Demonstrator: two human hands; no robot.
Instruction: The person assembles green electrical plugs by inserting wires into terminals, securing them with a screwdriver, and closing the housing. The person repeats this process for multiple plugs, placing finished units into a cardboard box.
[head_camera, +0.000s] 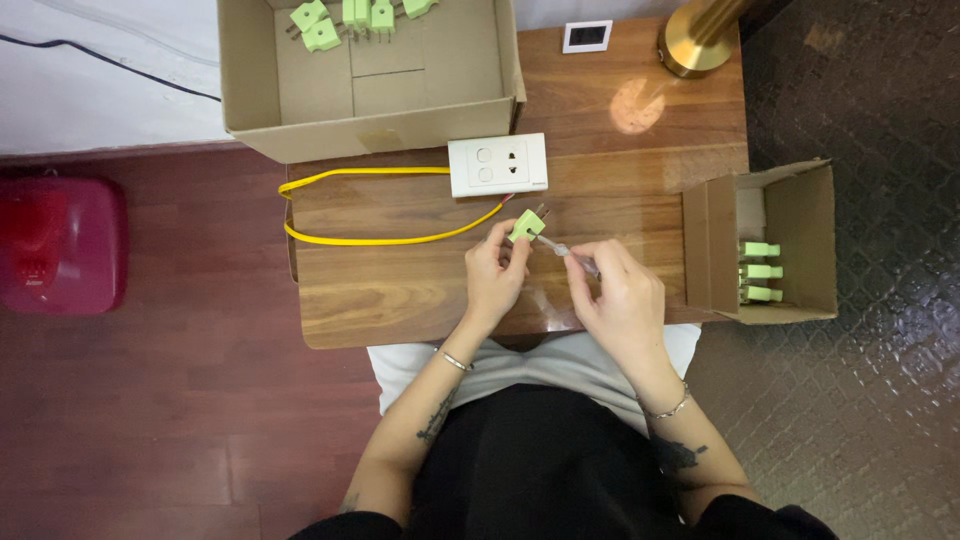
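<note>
The left hand (493, 272) is pinched on a green plug (526, 225), holding it just above the table (400, 290) with its metal prongs pointing up and away, toward the socket (497, 164). The right hand (622, 300) is closed around a thin screwdriver (568, 253), whose clear handle runs from the fingers toward the plug; its tip meets the plug's side.

The socket is a white plate lying flat on the table, just beyond the plug but apart from it. A yellow wire (365, 205) leaves the socket's left edge, loops out to the table's left side and curves back to end near the plug.

A big box (370, 125) stands open at the table's far edge, overhanging it, with about 5 more green plugs (322, 34) scattered at its far end. A small box (765, 245) lies on its side at the table's right edge, opening upward in view, with 3 green plugs (760, 271) lined up inside. A brass lamp base (693, 42) and a small white square device (587, 36) sit at the far right corner. A red case (60, 243) rests on the floor to the left.
</note>
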